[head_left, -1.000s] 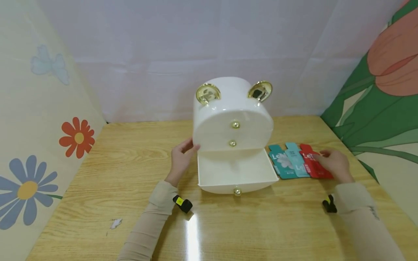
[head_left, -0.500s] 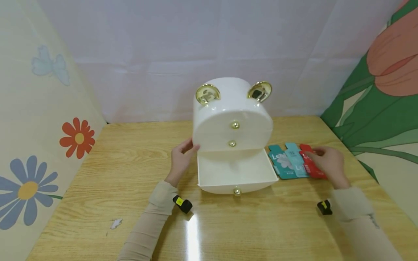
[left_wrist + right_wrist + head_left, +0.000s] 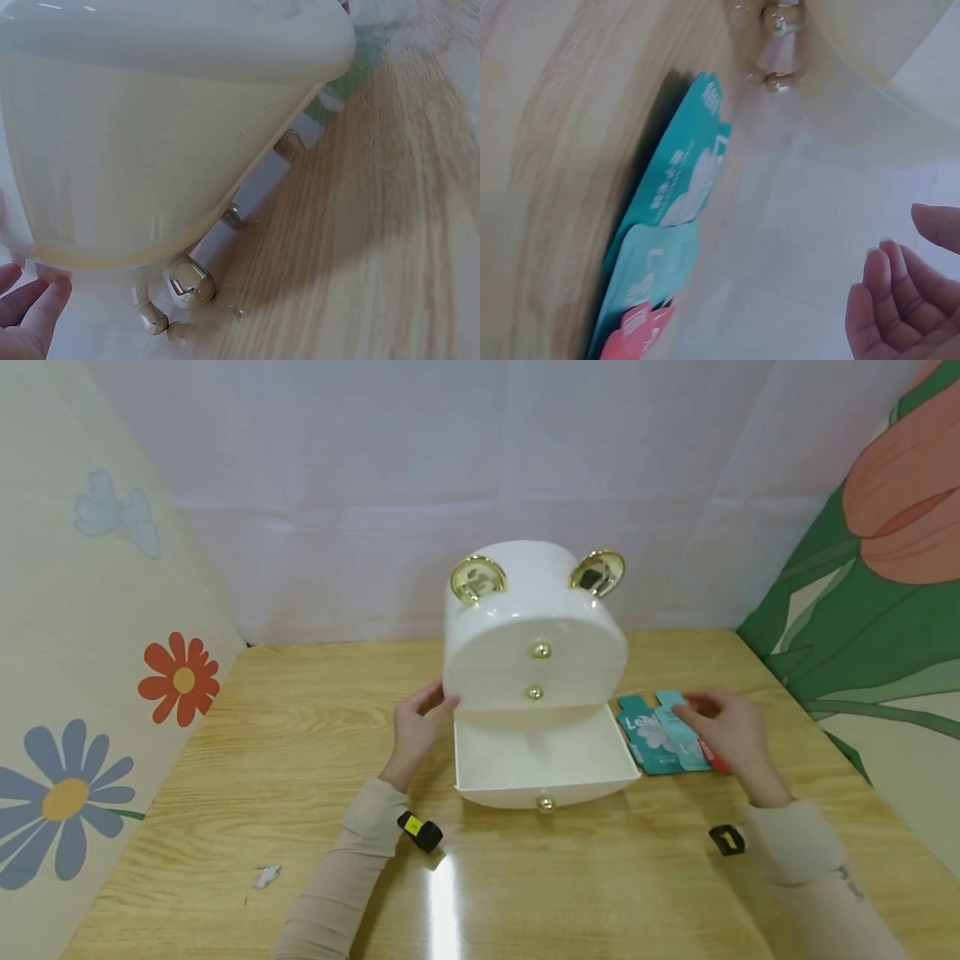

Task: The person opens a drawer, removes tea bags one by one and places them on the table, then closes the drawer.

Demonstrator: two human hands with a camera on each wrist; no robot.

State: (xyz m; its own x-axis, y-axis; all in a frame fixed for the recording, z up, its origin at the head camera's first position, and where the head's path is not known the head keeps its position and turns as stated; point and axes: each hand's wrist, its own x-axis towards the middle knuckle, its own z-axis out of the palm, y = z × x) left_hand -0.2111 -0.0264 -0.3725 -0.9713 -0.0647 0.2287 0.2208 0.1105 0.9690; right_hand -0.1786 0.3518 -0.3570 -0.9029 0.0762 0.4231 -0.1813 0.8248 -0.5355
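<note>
A white drawer box [image 3: 525,585] with gold ears stands on the table, its bottom drawer [image 3: 536,747] pulled out and bare inside. My left hand [image 3: 416,727] rests against the box's left side, thumb at the front edge; in the left wrist view, its fingertips [image 3: 56,289] meet the white wall. To the right of the drawer lie three overlapping flat packets: a dark teal one [image 3: 647,739], a light teal one [image 3: 678,731] and a red one [image 3: 637,334]. Above them is my right hand [image 3: 727,731], fingers loosely bent with nothing between them, covering most of the red packet in the head view.
Gold knobs [image 3: 542,650] sit on the shut upper drawers and on the open drawer's front. The wooden table [image 3: 300,735] runs back to a pale cloth backdrop [image 3: 337,527]. Painted panels [image 3: 75,610] flank it. A worn white patch [image 3: 266,877] marks the table at front left.
My right hand has moved left across the packets, from the red one toward the light teal one. The left hand, the box and the packets stay where they were.
</note>
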